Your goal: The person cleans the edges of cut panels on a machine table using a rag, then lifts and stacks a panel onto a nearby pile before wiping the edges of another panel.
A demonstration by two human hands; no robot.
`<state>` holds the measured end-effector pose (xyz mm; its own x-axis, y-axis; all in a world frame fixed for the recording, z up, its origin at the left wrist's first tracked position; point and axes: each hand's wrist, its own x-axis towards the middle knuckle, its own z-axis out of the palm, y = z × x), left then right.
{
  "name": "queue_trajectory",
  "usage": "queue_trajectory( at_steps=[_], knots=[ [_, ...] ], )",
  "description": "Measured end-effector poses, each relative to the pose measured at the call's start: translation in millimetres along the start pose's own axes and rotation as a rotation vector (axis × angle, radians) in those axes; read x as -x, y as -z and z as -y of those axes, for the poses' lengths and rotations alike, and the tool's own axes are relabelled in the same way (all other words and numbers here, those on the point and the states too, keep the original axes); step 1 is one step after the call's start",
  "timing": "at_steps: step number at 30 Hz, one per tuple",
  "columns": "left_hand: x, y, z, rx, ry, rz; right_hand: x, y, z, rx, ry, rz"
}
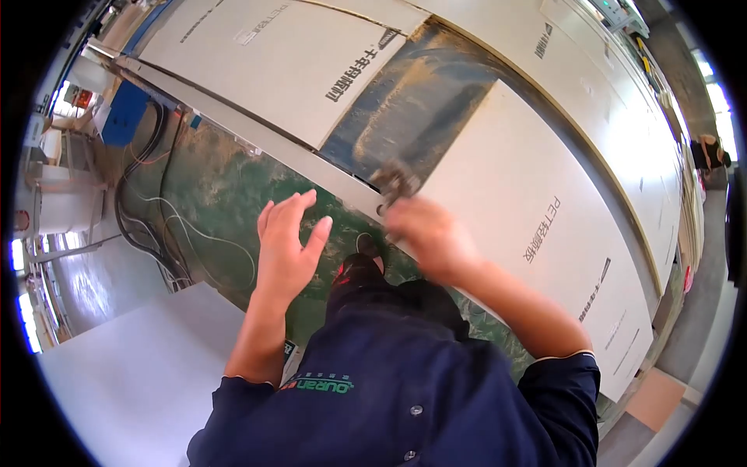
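Tool (398,180): a small, dark, brownish-grey thing, too blurred to say what kind; it is at the right hand, over the near edge of the bench, by the corner where the bare strip meets the right-hand board.
Right hand (433,240): appears closed around the tool's near end; blur hides how each finger sits.
Left hand (285,247): holds nothing, fingers spread and thumb apart, above the green floor (210,175) and just short of the bench.
Weight and feel: judging by its size against the hand, probably light enough for one hand; whether it is stiff or soft, I cannot tell.
Where to hold: the near end, where the right hand is, looks the natural place; a full wrap would likely be surer than fingertips.
Bare strip (420,97): dark and streaked with tan dust, so perhaps slippery.
Right-hand board (510,202): white, printed, lying flat; likely stiff, with a face that may scratch.
Left-hand board (257,70): white, printed, lying flat across the bare strip from the other.
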<state>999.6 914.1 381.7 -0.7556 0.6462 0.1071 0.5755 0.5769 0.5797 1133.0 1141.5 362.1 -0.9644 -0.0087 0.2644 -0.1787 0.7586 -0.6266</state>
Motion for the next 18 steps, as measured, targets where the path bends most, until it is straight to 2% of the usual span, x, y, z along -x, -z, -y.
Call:
queue_trajectory(
  at_steps=[2,4,5,8,9,10,11,12,13,14,16,18],
  knots=[
    [-5.3,3.4,-10.0,0.022,-0.036,-0.042,9.5,-16.6,27.1,-0.142,0.088,0.075],
    [-3.9,7.8,-22.6,0.059,-0.041,-0.085,16.6,-7.2,56.1,-0.304,-0.055,0.301],
    [-1.5,9.7,-29.8,0.086,-0.033,-0.103,18.0,-6.0,58.5,-0.494,-0.087,0.357],
    [10.6,5.5,-41.8,0.144,-0.027,-0.162,35.2,11.3,59.0,-0.662,-0.293,0.251],
    [15.8,2.5,-45.5,0.189,-0.004,-0.166,44.3,25.8,57.6,-0.715,-0.379,0.157],
    [20.8,-1.3,-49.1,0.236,0.014,-0.163,58.1,37.7,50.6,-0.651,-0.36,0.011],
    [25.1,-5.4,-51.2,0.283,0.007,-0.147,75.6,53.3,45.4,-0.702,-0.474,-0.088],
    [28.7,-10.7,-56.0,0.299,0.016,-0.14,95.1,69.2,40.9,-0.691,-0.501,-0.233],
    [32.3,-16.0,-62.9,0.315,0.024,-0.132,117.3,83.8,38.4,-0.517,-0.457,-0.373],
    [37.0,-26.8,-83.5,0.33,0.008,-0.101,165.3,98.9,24.6,-0.027,-0.329,-0.507],
    [38.7,-39.5,-106.5,0.297,-0.047,-0.026,224.1,103.2,24.8,0.19,-0.404,-0.406],
    [42.2,-52.0,-130.8,0.248,-0.13,0.051,284.0,99.4,38.8,0.199,-0.433,-0.354]
  ],
)
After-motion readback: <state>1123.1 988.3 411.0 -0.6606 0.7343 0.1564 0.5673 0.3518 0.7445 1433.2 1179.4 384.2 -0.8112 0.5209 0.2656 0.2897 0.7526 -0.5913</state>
